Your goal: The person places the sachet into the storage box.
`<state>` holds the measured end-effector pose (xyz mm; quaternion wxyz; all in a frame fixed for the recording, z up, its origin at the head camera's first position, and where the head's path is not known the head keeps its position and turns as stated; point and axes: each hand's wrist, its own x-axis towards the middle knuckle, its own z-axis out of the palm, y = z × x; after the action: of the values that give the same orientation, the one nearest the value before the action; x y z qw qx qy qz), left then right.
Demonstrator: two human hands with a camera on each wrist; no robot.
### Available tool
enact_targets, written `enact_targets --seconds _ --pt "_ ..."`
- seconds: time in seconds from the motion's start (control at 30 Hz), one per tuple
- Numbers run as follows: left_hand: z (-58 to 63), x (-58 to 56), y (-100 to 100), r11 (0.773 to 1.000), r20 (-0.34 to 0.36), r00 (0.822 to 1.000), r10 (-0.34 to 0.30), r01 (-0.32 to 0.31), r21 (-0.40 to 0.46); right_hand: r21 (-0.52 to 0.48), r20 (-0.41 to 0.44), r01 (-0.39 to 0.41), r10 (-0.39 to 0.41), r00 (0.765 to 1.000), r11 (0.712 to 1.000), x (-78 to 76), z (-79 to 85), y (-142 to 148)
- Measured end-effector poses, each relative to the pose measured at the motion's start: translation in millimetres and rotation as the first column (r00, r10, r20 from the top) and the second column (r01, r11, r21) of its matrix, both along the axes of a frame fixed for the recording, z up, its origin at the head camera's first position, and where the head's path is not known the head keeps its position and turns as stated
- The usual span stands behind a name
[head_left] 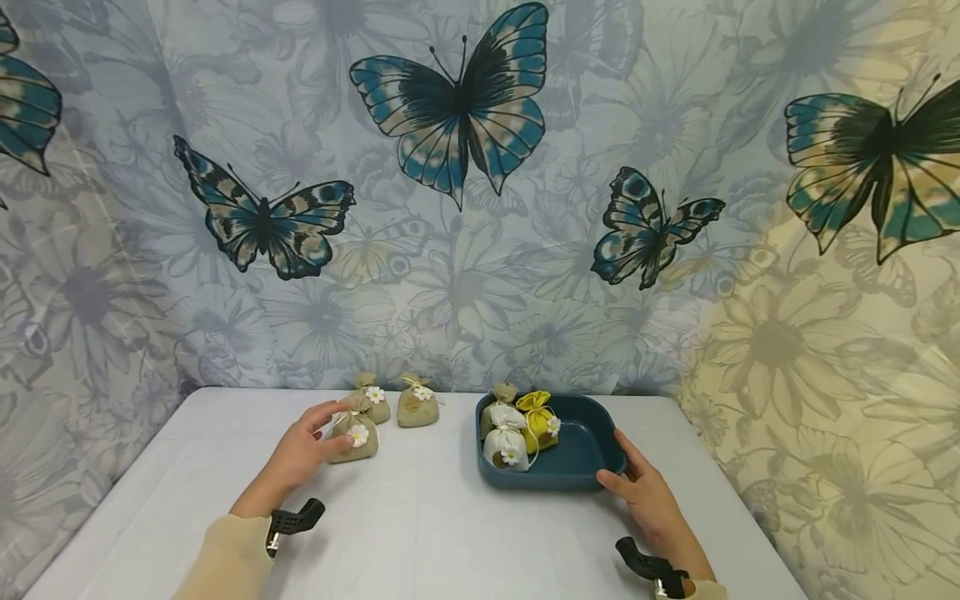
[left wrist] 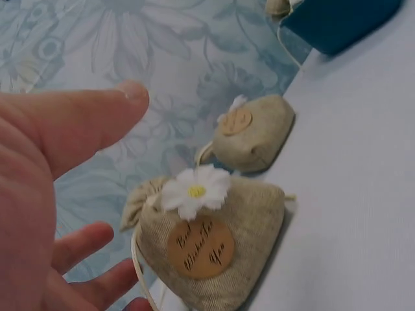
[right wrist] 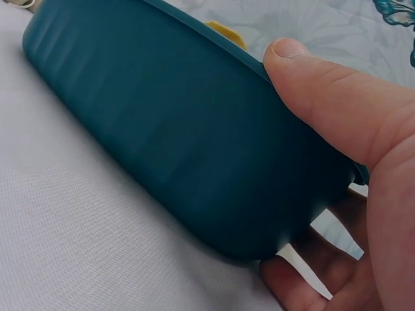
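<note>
My left hand (head_left: 300, 450) is at the front tan burlap sachet (head_left: 364, 448), its thumb and fingers spread. In the left wrist view, the thumb stands apart from a sachet (left wrist: 259, 227) with a white daisy and a round "Best Wishes For You" label. Two more tan sachets, one just behind (head_left: 378, 408) and one to the right (head_left: 417, 408), sit close by. My right hand (head_left: 645, 492) grips the right corner of a dark teal tray (head_left: 588, 450), thumb at the rim and fingers round its side. Inside, at its left, are a white sachet (head_left: 504, 442), a yellow sachet (head_left: 536, 429) and a tan one (head_left: 489, 417).
A white cloth-covered table (head_left: 435, 533) carries everything. Behind it hangs a floral curtain (head_left: 465, 325) with printed butterflies, close to the tray and the rear sachets. Black straps with mounts (head_left: 296, 518) sit on both wrists.
</note>
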<state>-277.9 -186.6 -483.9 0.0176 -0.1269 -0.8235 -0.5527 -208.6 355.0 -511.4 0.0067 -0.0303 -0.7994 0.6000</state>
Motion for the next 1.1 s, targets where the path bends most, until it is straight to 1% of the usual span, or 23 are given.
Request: enact_targets --seconds 0.13,0.2,0.3,0.4,0.5,0.67,0.83,0.9,1.1 --pt "-7.6 -3.5 -6.5 0.995 0.089 0.996 -0.028 0.020 0.093 -0.004 -0.008 0.003 -0.003 1.000 1.000 0.3 0.0 -0.2" --pt "-10.0 -3.7 -9.1 0.993 0.136 0.990 -0.040 0.024 0.119 -0.001 -0.011 0.006 -0.006 1.000 1.000 0.1 -0.3 -0.5" --pt "-12.3 -3.8 -11.4 0.994 0.183 0.982 -0.047 0.028 0.108 0.007 -0.014 0.011 -0.011 1.000 1.000 -0.2 -0.5 -0.5" --pt "-15.2 -5.8 -12.4 0.996 0.207 0.977 -0.046 0.029 0.081 0.006 -0.012 0.014 -0.014 1.000 1.000 -0.4 -0.3 -0.6" --pt "-18.4 -8.9 -12.1 0.997 0.214 0.976 -0.047 0.033 0.065 0.001 -0.009 0.014 -0.014 1.000 1.000 -0.5 0.3 -1.0" --pt "-19.8 -10.7 -9.6 0.999 0.191 0.981 -0.040 0.033 0.038 -0.002 -0.005 0.013 -0.013 1.000 1.000 -0.3 0.4 -1.0" --pt "-21.4 -12.6 -8.2 0.999 0.177 0.984 -0.037 0.037 0.007 0.015 0.004 0.014 -0.014 1.000 1.000 -0.1 -0.2 -0.1" --pt "-23.0 -14.4 -8.3 0.999 0.167 0.985 -0.028 0.031 -0.015 0.022 0.008 0.012 -0.012 1.000 1.000 -0.3 -0.4 0.2" --pt "-26.6 -18.5 -6.9 0.995 0.109 0.994 0.005 0.006 -0.101 0.020 0.015 0.004 -0.004 1.000 1.000 -1.4 -1.2 1.2"
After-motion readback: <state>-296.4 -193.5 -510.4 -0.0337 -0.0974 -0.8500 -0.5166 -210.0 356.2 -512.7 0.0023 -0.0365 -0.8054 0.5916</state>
